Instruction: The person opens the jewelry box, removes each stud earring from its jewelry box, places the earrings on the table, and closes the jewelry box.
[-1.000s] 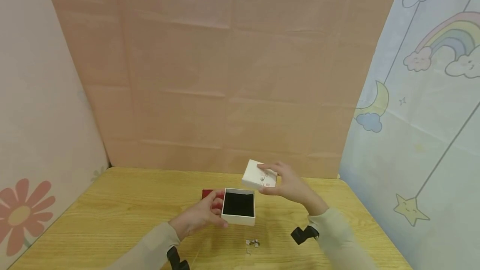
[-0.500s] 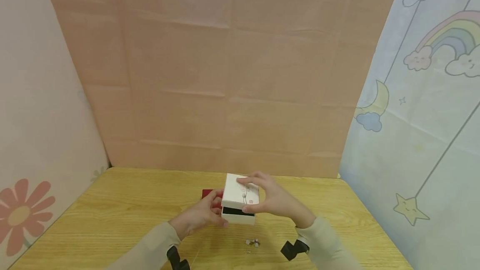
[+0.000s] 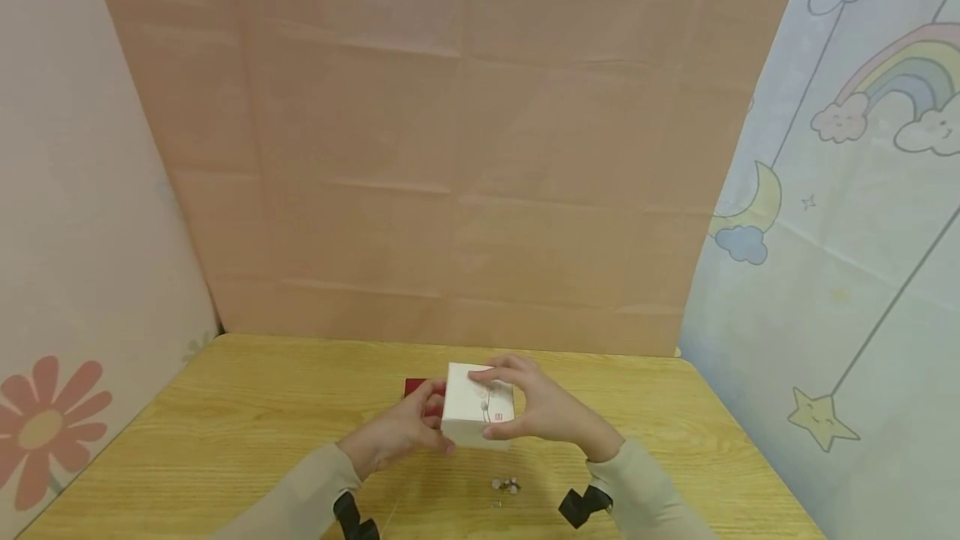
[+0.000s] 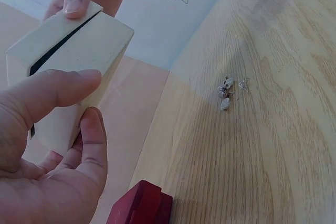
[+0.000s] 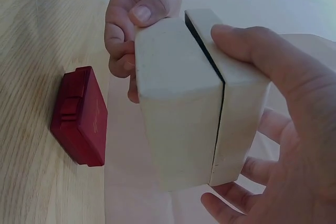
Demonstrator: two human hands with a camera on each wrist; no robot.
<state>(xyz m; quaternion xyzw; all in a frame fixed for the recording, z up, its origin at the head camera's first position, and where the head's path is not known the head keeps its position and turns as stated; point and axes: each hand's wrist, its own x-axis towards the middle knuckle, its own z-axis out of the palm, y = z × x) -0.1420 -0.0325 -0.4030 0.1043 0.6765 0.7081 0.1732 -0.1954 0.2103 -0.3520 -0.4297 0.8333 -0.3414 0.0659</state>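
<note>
A white cardboard gift box is held above the table between both hands. My left hand (image 3: 405,432) grips the box base (image 5: 176,72) by its side, thumb in front and fingers behind. On top sits the box lid (image 3: 468,394), printed with a small flower and a red mark; my right hand (image 3: 551,407) holds it by its edges. A narrow dark gap still shows between lid and base in both wrist views, wider toward one side. The inside of the box is hidden.
Below the box, small earrings (image 4: 226,92) with pale and shiny parts lie on the wooden table (image 3: 262,407). A red jewellery case (image 5: 81,116) stands on the table behind my left hand. Cloth backdrops (image 3: 465,148) rise around the table.
My right hand has brought the lid from the upper right, left and down onto the base, covering the black inside. The left hand with the base has stayed in place.
</note>
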